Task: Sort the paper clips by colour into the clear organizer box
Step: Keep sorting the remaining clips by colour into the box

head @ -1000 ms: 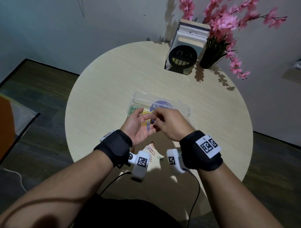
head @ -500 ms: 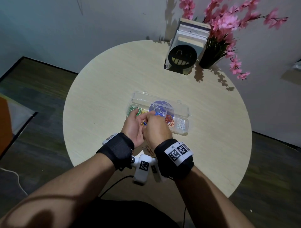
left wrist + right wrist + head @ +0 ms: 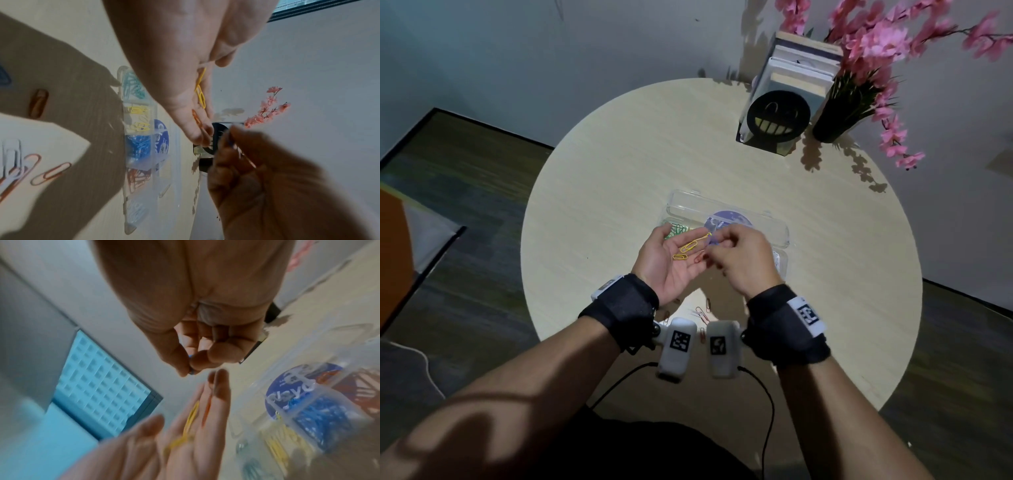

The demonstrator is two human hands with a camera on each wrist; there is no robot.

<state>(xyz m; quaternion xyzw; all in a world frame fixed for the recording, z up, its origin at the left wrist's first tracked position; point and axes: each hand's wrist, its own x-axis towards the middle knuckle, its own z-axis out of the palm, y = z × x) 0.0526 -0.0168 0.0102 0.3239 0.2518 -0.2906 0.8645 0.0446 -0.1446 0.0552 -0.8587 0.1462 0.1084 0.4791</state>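
My left hand [image 3: 676, 260] lies palm up above the table, fingers straight, with two yellow paper clips [image 3: 690, 248] and a red clip [image 3: 698, 257] resting on them. Just right of it my right hand [image 3: 736, 255] pinches a small blue clip [image 3: 190, 371] between thumb and forefinger. The clear organizer box [image 3: 782, 236] lies open behind both hands, partly hidden by them. The left wrist view shows its compartments of green [image 3: 132, 86], yellow [image 3: 138, 112], blue [image 3: 137, 146], red [image 3: 136, 178] and white clips [image 3: 135, 209]. The yellow clips [image 3: 200, 92] lie along my fingers.
Several loose red and white clips [image 3: 702, 313] lie on the round table [image 3: 599, 192] below my wrists, near its front edge. At the back right stand a smiley-face bookend with books [image 3: 779, 118] and a dark vase of pink flowers [image 3: 832, 125].
Half a second ago my right hand lay over the left palm. It has drawn back to the right with the blue clip pinched, baring the clips on the left palm.
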